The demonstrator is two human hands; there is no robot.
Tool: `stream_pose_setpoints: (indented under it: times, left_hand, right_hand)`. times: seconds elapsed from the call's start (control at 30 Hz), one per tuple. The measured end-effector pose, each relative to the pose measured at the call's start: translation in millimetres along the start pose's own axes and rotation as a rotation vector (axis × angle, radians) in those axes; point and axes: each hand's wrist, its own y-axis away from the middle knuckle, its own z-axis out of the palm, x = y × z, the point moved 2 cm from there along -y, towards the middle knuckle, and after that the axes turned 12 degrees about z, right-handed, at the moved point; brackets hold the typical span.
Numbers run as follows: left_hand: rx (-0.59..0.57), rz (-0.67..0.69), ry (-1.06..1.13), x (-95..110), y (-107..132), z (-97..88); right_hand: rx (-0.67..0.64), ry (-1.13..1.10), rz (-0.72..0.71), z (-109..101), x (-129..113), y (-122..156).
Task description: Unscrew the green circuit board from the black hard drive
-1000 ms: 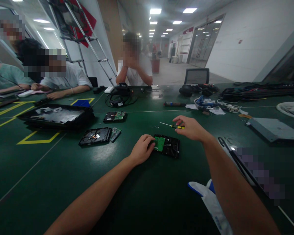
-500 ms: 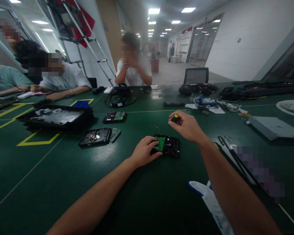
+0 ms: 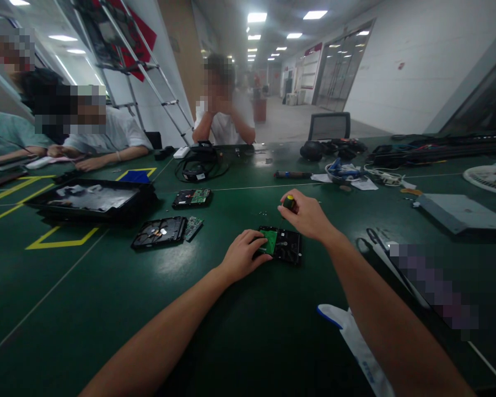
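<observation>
Right hand (image 3: 305, 214) gripping a screwdriver (image 3: 288, 202) by its yellow-and-black handle, center of frame; shaft mostly hidden. Left hand (image 3: 243, 255) laid over left end of hard drive (image 3: 289, 246), also center, fingers partly covering its green circuit board (image 3: 271, 241). Desk (image 3: 215, 342) dark green, glossy, yellow tape (image 3: 53, 245) at left. Ladder (image 3: 171, 103) upper left, office behind. Glove (image 3: 355, 336) lower right, part-hidden by forearm; print unreadable.

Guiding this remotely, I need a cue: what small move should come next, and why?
Probably lower the screwdriver to the hard drive: the right hand holds it yellow end up near the drive's far edge, while the left hand rests on the drive.
</observation>
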Motion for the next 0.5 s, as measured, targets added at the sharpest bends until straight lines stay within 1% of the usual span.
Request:
stream_pose_setpoints:
  times: [0.13, 0.5]
  left_hand:
    - [-0.004, -0.002, -0.001, -0.7, -0.5, 0.7]
    - [-0.017, 0.015, -0.018, 0.2, -1.3, -0.9]
  right_hand:
    - [-0.026, -0.004, -0.002, 0.8, -0.8, 0.2]
    - [-0.015, -0.007, -0.007, 1.8, 0.9, 0.0]
